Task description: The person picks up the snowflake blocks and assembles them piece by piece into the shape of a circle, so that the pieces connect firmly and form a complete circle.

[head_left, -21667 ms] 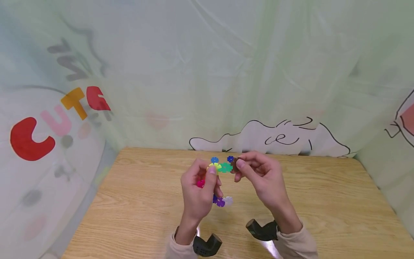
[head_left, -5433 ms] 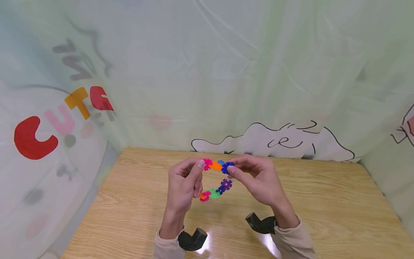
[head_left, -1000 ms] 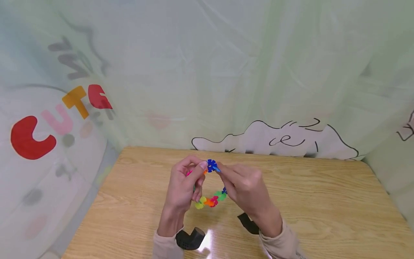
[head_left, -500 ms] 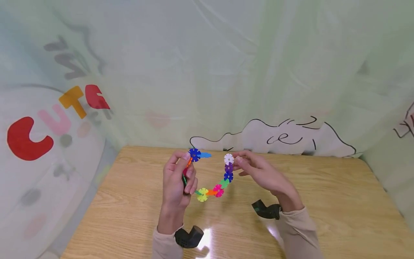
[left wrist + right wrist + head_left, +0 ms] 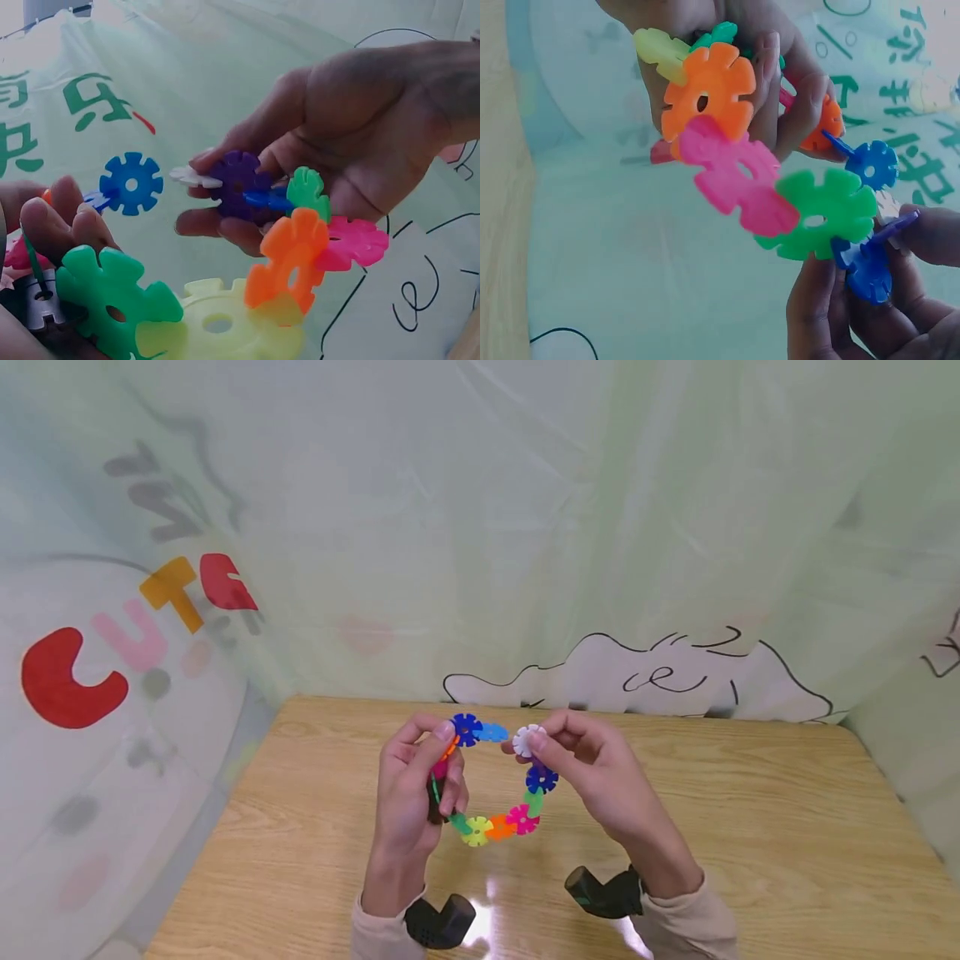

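Note:
A chain of interlocking plastic flower discs is held up over the table, bent into a nearly closed loop. My left hand (image 5: 408,785) pinches a dark blue disc (image 5: 471,723) at one end, its other fingers curled by the pink, green and dark discs. From the blue one a light blue disc (image 5: 492,732) sticks out to the right. My right hand (image 5: 600,768) pinches the white disc (image 5: 522,743) at the other end; a small gap separates it from the light blue disc. A purple disc (image 5: 232,169) adjoins the white one. Yellow, orange (image 5: 500,827) and pink discs hang along the bottom.
The wooden table (image 5: 750,827) lies beneath both hands. Behind it hangs a pale printed curtain (image 5: 525,527), which also covers the sides. A black camera mount (image 5: 442,922) is strapped to the left wrist, another mount (image 5: 611,893) to the right.
A second ago my right fingers were on the light blue disc beside the dark blue one; now they pinch the white disc. The gap between the two chain ends has narrowed over the last half second.

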A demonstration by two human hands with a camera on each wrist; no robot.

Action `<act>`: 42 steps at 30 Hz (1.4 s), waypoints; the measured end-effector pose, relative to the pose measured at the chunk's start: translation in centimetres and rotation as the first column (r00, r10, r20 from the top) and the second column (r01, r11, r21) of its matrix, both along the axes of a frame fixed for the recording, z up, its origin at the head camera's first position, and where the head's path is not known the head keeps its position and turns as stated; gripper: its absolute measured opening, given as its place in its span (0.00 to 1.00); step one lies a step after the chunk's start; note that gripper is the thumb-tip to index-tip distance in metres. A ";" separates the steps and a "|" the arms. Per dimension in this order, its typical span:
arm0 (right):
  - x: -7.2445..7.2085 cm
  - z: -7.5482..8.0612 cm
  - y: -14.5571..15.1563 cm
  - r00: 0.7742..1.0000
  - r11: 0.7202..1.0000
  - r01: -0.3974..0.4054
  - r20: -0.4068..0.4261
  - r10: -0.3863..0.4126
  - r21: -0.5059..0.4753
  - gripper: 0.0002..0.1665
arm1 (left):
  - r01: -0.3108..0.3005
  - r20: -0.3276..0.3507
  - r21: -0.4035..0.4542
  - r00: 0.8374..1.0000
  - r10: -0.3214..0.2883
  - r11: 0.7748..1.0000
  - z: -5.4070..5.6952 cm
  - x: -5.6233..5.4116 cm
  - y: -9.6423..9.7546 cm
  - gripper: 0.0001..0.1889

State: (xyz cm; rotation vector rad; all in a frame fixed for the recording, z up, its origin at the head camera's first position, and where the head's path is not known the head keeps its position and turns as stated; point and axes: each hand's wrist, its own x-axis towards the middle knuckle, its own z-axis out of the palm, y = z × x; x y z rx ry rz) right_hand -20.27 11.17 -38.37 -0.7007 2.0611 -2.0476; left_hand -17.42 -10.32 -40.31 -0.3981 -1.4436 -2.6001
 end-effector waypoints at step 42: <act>-4.3 -4.7 2.9 0.988 0.936 -0.104 0.145 0.058 0.338 0.12 | 0.086 0.312 -0.326 0.950 0.022 0.942 -4.6 -3.9 0.3 0.12</act>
